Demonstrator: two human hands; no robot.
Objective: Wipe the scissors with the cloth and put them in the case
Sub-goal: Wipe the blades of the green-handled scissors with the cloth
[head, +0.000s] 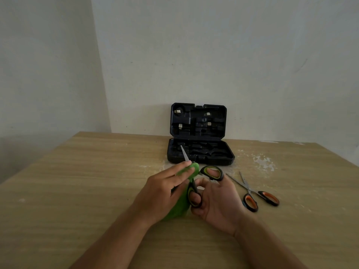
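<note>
While the right hand (217, 202) grips the green-handled scissors (202, 183) through their loops, the left hand (165, 193) pinches the green cloth (180, 206) around the blade, above a scuffed wooden table (77, 181), the open case (200, 150) beyond against a pale wall (233, 55), orange-handled scissors (256, 195) lying to the right.

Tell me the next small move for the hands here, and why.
Probably slide the green cloth in the left hand up along the blade toward its bare tip. The right hand holds the green scissors open by the handles, and only the lower blade is wrapped. The case stands open behind.
</note>
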